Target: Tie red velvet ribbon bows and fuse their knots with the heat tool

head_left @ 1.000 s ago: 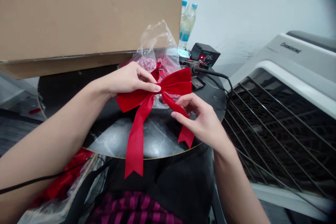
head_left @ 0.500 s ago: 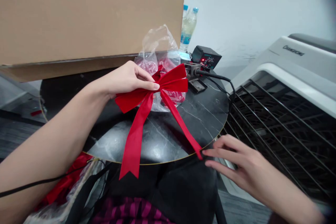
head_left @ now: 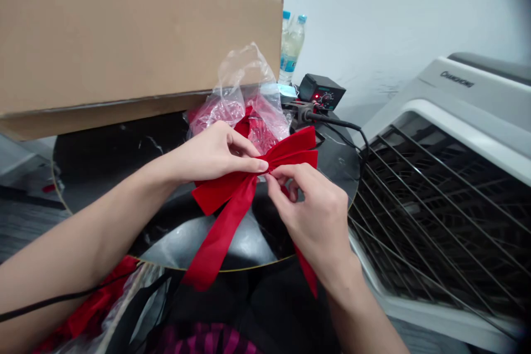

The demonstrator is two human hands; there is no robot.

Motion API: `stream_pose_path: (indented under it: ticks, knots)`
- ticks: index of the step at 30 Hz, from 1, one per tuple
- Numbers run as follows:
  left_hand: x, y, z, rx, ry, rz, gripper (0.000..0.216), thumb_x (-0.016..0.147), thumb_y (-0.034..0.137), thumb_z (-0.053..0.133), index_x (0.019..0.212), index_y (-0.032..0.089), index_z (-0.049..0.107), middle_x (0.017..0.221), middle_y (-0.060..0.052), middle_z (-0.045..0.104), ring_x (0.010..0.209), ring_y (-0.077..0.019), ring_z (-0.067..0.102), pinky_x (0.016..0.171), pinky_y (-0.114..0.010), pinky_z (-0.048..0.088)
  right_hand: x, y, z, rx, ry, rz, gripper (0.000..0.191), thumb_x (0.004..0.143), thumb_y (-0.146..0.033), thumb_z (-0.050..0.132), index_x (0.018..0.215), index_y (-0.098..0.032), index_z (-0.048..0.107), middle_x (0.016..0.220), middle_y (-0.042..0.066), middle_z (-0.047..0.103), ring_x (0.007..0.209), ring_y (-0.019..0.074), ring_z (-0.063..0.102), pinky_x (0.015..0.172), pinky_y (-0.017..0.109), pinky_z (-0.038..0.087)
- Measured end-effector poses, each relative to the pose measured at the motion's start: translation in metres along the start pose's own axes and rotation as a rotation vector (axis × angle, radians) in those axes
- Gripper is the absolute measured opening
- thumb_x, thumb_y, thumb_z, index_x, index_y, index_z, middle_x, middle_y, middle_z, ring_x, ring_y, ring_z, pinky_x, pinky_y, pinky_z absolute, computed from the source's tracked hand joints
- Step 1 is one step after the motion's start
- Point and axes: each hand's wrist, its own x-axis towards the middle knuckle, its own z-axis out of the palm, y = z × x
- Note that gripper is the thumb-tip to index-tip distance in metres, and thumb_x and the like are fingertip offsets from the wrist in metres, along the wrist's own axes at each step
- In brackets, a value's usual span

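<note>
A red velvet bow (head_left: 290,154) lies over the black marble round table (head_left: 112,160), with its centre pinched between my left hand (head_left: 218,155) and my right hand (head_left: 309,213). The fingertips of both hands meet at the knot, which they hide. One long ribbon tail (head_left: 219,238) falls to the lower left, and the other (head_left: 309,271) hangs below my right wrist. Behind the bow sits a crumpled clear plastic bag (head_left: 243,102) with red material inside.
A large cardboard box (head_left: 124,38) juts over the table's far left. Behind the bag stand plastic water bottles (head_left: 292,47) and a small black control unit (head_left: 321,91) with a cord. A white appliance with a black grille (head_left: 440,204) stands to the right.
My right hand has moved from the table's near edge up to the bow's centre, and the bow has shifted toward me. The second ribbon tail now hangs below my right wrist.
</note>
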Motion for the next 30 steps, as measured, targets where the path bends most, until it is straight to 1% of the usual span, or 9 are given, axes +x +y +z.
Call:
stream_pose_path:
  ticks: [4,7,9,11,14,17,21,26,30]
  knots:
    - [0.000,-0.002,0.007,-0.113,0.095,-0.053,0.009,0.080,0.033,0.080,0.078,0.027,0.087,0.074,-0.003,0.081,0.061,-0.0164,0.068,0.053,-0.023,0.047,-0.002,0.015,-0.005,-0.088,-0.026,-0.103,0.010,0.101,-0.019,0.060,0.100,-0.019,0.070,0.093,0.005,0.074,0.077,0.0167,0.066,0.073,0.032,0.049]
    - [0.002,-0.004,0.013,-0.148,0.083,-0.103,0.010,0.079,0.034,0.082,0.075,0.025,0.086,0.073,-0.004,0.081,0.059,-0.0171,0.069,0.051,-0.023,0.048,-0.005,0.019,-0.012,-0.111,-0.020,-0.147,0.011,0.101,-0.018,0.060,0.103,-0.020,0.071,0.098,0.006,0.075,0.086,0.0192,0.068,0.081,0.035,0.052]
    - [0.002,-0.005,0.017,-0.175,0.103,-0.124,0.010,0.077,0.033,0.085,0.080,0.024,0.085,0.074,-0.004,0.081,0.061,-0.0174,0.071,0.052,-0.022,0.050,-0.010,0.013,-0.017,-0.081,0.085,-0.097,0.009,0.099,-0.018,0.064,0.104,-0.021,0.071,0.098,0.006,0.074,0.087,0.0190,0.069,0.081,0.034,0.054]
    - [0.002,-0.005,0.020,-0.231,0.140,-0.138,0.020,0.076,0.031,0.087,0.094,0.023,0.083,0.077,-0.004,0.082,0.066,-0.0180,0.075,0.057,-0.021,0.055,-0.017,0.002,-0.019,-0.017,0.156,-0.005,0.006,0.097,-0.019,0.066,0.100,-0.021,0.071,0.086,0.003,0.073,0.072,0.0147,0.067,0.070,0.029,0.054]
    - [0.001,-0.004,0.024,-0.305,0.122,-0.121,0.036,0.078,0.030,0.087,0.110,0.023,0.073,0.077,-0.003,0.082,0.067,-0.0175,0.077,0.058,-0.019,0.056,-0.028,-0.012,-0.007,0.143,0.086,0.180,0.012,0.100,-0.024,0.063,0.094,-0.021,0.072,0.068,-0.002,0.070,0.051,0.0090,0.061,0.055,0.023,0.050]
    - [0.000,-0.003,0.027,-0.311,0.073,-0.035,0.037,0.081,0.027,0.085,0.109,0.024,0.060,0.070,0.002,0.076,0.061,-0.0134,0.073,0.052,-0.015,0.050,-0.032,-0.012,0.015,0.314,0.135,0.369,0.022,0.102,-0.034,0.061,0.093,-0.019,0.074,0.071,0.000,0.073,0.055,0.0112,0.067,0.057,0.023,0.052]
    - [-0.001,-0.001,0.031,-0.274,0.031,0.110,0.035,0.087,0.019,0.078,0.106,0.024,0.049,0.071,0.008,0.061,0.062,-0.0083,0.065,0.058,-0.016,0.051,-0.030,-0.005,0.029,0.457,0.199,0.502,0.034,0.099,-0.044,0.064,0.076,-0.019,0.068,0.063,-0.001,0.068,0.047,0.0104,0.061,0.049,0.023,0.047]
    - [-0.003,-0.006,0.033,-0.134,-0.023,0.385,0.018,0.096,0.014,0.066,0.108,0.022,0.055,0.091,0.004,0.056,0.078,-0.0080,0.060,0.075,-0.019,0.052,-0.026,-0.010,0.019,0.705,0.170,0.573,0.033,0.097,-0.045,0.067,0.077,-0.018,0.070,0.059,-0.002,0.067,0.038,0.0067,0.052,0.043,0.021,0.042]
    - [-0.004,-0.010,0.034,-0.131,-0.089,0.427,0.006,0.103,0.019,0.057,0.106,0.021,0.063,0.096,0.002,0.061,0.082,-0.0085,0.061,0.076,-0.019,0.050,-0.022,-0.015,0.013,0.769,0.160,0.589,0.036,0.097,-0.044,0.067,0.073,-0.018,0.070,0.053,-0.003,0.063,0.035,0.0055,0.048,0.040,0.019,0.038]
